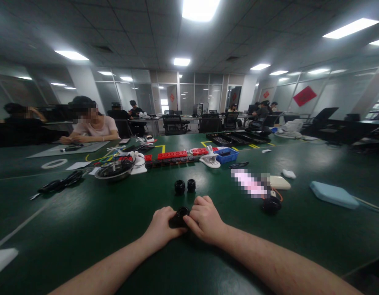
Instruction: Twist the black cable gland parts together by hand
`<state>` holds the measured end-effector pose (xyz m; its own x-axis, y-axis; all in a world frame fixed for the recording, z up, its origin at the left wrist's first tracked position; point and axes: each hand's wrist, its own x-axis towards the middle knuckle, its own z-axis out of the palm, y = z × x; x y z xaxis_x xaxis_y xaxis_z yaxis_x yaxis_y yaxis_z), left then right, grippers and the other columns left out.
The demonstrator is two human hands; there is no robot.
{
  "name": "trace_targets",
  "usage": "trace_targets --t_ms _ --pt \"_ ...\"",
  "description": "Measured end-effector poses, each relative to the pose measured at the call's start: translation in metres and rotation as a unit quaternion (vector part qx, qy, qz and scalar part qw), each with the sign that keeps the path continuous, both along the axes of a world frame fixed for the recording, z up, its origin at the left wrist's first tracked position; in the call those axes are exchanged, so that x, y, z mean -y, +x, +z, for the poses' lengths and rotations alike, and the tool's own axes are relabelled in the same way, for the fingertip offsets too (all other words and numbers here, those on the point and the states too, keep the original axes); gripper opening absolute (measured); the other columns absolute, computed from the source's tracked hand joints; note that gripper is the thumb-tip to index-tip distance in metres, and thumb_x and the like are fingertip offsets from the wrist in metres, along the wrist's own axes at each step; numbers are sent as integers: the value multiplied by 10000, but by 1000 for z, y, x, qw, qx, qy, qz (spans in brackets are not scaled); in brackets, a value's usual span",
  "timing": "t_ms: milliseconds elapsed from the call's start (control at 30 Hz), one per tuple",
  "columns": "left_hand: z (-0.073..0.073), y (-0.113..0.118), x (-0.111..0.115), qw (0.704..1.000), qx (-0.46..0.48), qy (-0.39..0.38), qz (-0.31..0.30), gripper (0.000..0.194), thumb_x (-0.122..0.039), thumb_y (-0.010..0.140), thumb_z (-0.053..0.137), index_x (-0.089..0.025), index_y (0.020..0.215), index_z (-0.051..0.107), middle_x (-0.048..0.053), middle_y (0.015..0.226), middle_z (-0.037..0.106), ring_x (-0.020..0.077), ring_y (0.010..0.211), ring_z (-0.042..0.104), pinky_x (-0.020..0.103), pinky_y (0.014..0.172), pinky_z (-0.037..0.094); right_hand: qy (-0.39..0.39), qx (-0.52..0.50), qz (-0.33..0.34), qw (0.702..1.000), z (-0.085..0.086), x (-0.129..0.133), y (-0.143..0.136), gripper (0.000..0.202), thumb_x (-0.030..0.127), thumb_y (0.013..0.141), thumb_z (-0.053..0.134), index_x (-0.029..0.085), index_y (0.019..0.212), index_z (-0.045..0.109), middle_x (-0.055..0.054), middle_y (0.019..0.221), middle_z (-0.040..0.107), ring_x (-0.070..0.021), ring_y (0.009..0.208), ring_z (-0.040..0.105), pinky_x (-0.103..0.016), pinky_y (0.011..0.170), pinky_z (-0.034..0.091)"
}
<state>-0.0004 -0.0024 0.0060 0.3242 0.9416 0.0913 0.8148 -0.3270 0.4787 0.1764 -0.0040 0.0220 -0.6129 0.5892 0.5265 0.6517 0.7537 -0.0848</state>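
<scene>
My left hand (163, 225) is closed around a black cylindrical part (179, 218) with a round opening at its top, low over the green table or resting on it; which of the two I cannot tell. From the other side my right hand (205, 219) grips the same part, its thumb against the rim and its fingers curled. Just beyond my hands stand two short black ring-shaped parts, a larger one (179, 187) on the left and a smaller one (191, 185) beside it.
Behind lie a metal bowl (112, 171) of cables, a row of red-topped blocks (172, 155), a white clip-like stand (210, 158) and a blue bin (226, 155). A light-blue case (333, 194) lies right, a black cable (60, 182) left. A co-worker (94, 125) sits across the table.
</scene>
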Motion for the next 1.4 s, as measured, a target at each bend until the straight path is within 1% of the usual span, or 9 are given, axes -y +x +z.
trace_targets --t_ms 267,567,667,767,867,1067,1167,1400 --pt "-2 -1 0 1000 -10 9 -7 330 -499 608 602 -178 653 545 -22 702 510 153 696 481 246 607 324 -7 13 -47 999 -2 -5 1 313 310 838 410 150 599 535 -26 613 560 -145 687 383 -314 645 225" --pt "2 0 3 1000 -1 -8 -10 333 -507 623 588 -182 692 556 -12 753 519 164 738 486 268 658 353 -31 23 -55 998 2 -3 1 346 427 816 427 153 623 517 -26 653 553 -151 698 385 -306 654 230" --pt "5 0 4 1000 -6 -23 -8 341 -518 636 568 -186 716 563 -6 786 523 168 760 485 278 685 363 -38 27 -57 997 2 -3 0 386 504 777 456 154 628 516 -33 670 553 -158 710 389 -307 663 240" --pt "9 1 5 999 -17 -38 -3 357 -531 650 541 -183 727 565 5 820 527 175 775 482 287 695 370 -38 35 -62 997 2 -4 0 446 594 707 494 154 639 520 -39 689 556 -166 719 394 -311 667 249" --pt "11 1 6 999 -24 -39 -4 353 -522 662 523 -178 724 566 12 820 531 181 774 480 300 708 369 -39 44 -66 996 2 -5 -2 492 648 656 507 156 644 523 -40 700 559 -172 725 404 -317 675 261" --pt "8 2 6 999 -27 -35 -11 319 -496 652 533 -190 731 572 7 822 539 188 787 481 302 719 364 -53 50 -64 995 2 -5 -7 518 670 608 535 157 682 527 -39 728 568 -179 746 419 -316 682 271" --pt "8 3 6 999 -34 -30 -10 312 -489 640 547 -189 723 569 9 819 535 193 786 479 304 715 363 -62 52 -59 995 1 -5 -9 517 666 612 534 159 710 531 -41 751 571 -180 752 423 -311 673 273" --pt "11 3 7 998 -39 -43 -11 295 -470 648 548 -188 733 561 10 837 526 192 808 475 305 726 371 -76 49 -50 995 1 -5 -8 539 686 616 511 159 725 530 -44 750 566 -180 743 424 -305 663 273"
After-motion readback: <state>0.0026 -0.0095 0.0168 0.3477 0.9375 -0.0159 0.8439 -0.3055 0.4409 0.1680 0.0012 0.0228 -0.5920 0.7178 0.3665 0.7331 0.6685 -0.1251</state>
